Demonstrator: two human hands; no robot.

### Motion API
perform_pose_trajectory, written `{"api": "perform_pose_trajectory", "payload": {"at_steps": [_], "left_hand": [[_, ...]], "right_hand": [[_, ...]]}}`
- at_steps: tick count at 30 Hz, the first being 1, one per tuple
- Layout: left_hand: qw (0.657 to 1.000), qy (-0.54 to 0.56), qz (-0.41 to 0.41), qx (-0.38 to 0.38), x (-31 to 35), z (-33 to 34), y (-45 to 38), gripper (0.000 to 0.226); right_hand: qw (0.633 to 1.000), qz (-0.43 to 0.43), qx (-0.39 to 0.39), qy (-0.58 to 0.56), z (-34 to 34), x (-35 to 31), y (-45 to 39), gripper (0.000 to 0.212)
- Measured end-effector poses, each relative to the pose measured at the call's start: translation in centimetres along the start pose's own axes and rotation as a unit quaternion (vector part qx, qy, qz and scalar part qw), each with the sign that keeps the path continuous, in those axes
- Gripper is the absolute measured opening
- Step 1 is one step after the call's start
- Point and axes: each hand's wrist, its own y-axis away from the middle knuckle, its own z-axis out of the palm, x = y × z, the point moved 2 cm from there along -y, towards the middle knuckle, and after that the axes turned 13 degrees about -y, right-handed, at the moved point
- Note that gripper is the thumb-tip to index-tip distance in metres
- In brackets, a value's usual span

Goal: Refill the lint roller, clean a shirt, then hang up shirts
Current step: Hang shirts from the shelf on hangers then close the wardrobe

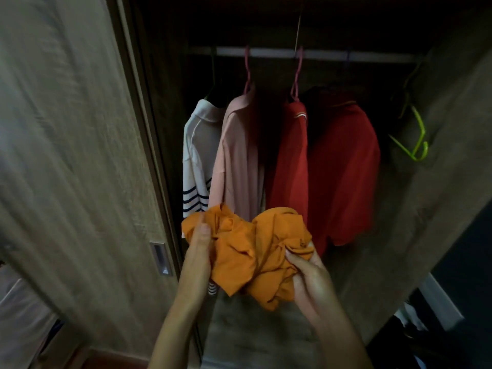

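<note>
A crumpled orange shirt (pixel 247 251) is bunched between both hands in front of an open wardrobe. My left hand (pixel 199 243) grips its left side with the thumb on top. Its lower right side is pinched by my right hand (pixel 308 272). On the rail (pixel 319 54) behind hang a white shirt with dark stripes (pixel 197 155), a pink shirt (pixel 237 155) and a red shirt (pixel 332 161). An empty green hanger (pixel 418 139) hangs at the rail's right end.
The sliding wardrobe door (pixel 80 155) with a recessed metal handle (pixel 160 258) stands to the left. The wardrobe's right side panel (pixel 439 195) closes in on the right. Dark items lie on the floor at bottom right.
</note>
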Motion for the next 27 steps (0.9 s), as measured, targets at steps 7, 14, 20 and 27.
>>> {"api": "perform_pose_trajectory", "payload": {"at_steps": [7,14,20,27], "left_hand": [[0.994,-0.06,0.063,-0.071,-0.1,2.1,1.4,0.016],[0.988,-0.076,0.095,0.094,2.3,1.1,0.3,0.018],[0.975,-0.142,0.165,-0.041,4.8,4.8,-1.4,0.039],[0.928,-0.257,0.225,-0.149,3.7,7.0,-1.0,0.02]], "right_hand": [[0.999,0.019,-0.018,-0.028,-0.2,0.1,0.4,0.044],[0.95,-0.01,0.094,0.298,-1.4,0.2,-0.2,0.029],[0.974,0.027,-0.023,0.223,3.0,-0.6,0.1,0.055],[0.976,-0.065,0.009,0.206,3.9,-1.3,-1.2,0.03]]}}
